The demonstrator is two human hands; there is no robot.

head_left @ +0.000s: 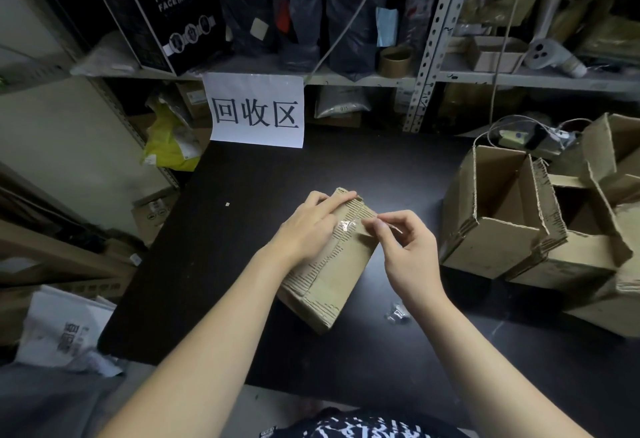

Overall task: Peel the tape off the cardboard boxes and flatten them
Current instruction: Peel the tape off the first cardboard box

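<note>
Looking down at a person's 2 arms over a black table (221, 282).
Opened boxes (495, 247) crowd the right of the frame. 1 closed cardboard box (332, 275) lies at centre on the table. The left hand (308, 226) presses straight fingers on its top; the right hand (408, 247) pinches a clear tape strip (349, 224).
</note>
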